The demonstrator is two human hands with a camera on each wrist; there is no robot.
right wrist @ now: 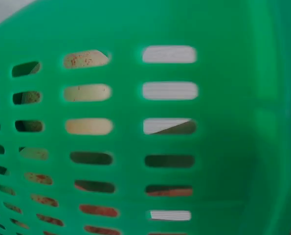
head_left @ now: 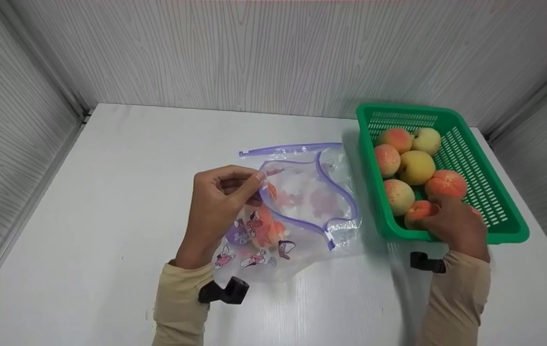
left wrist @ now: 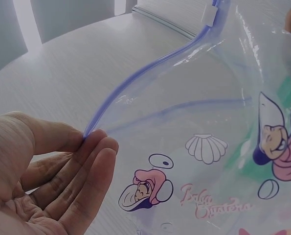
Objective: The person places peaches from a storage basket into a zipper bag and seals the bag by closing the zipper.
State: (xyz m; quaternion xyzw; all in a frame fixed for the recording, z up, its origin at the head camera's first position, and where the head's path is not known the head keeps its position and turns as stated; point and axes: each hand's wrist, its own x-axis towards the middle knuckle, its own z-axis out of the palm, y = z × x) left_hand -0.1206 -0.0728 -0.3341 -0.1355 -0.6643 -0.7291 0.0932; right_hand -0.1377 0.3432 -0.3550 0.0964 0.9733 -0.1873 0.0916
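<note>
My left hand (head_left: 223, 204) pinches the purple zip rim of a clear printed plastic bag (head_left: 297, 250) between thumb and fingertips. The bag lies on the table with its mouth spread apart, and a slider (left wrist: 210, 15) shows on the zip in the left wrist view. Orange-red fruit, apparently peaches (head_left: 266, 228), shows through the bag's wall. Inside the green basket (head_left: 371, 192), my right hand (head_left: 455, 223) grips an orange-red peach (head_left: 419, 211) at the near side; its fingertips are mostly hidden. Several other peaches (head_left: 416, 167) lie around it.
The basket stands on the white table (head_left: 124, 192), right of the bag. A grained panel (head_left: 235, 57) rises behind the table, with more panels on both sides. In the right wrist view the slotted basket wall (right wrist: 223, 137) fills most of the picture.
</note>
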